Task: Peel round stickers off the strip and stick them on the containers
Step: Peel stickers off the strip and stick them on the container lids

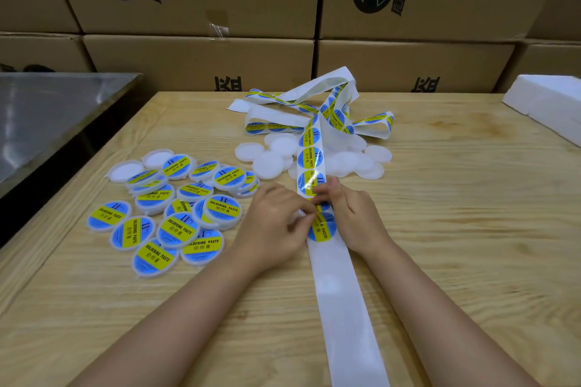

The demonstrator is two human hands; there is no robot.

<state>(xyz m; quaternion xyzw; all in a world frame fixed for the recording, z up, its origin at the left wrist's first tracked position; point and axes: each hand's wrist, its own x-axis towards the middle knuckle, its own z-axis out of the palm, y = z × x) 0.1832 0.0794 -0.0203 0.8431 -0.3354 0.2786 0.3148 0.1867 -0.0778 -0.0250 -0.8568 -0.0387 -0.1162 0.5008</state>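
Note:
A white backing strip (342, 298) runs from the table's near edge up the middle to a tangled heap at the back. It carries round blue and yellow stickers (309, 158). My left hand (276, 223) and my right hand (352, 217) meet over the strip, fingertips pinching at a round sticker (322, 229) there. Whether a container lies under my left hand is hidden. Several stickered containers (176, 207) lie piled at the left. Several plain white containers (317, 159) lie beneath the strip at the back.
The work surface is a pale wooden table (456, 245). A steel table (47, 110) stands to the left across a gap. White foam blocks (550, 104) sit at the back right. Stacked cardboard boxes (220, 9) form a wall behind.

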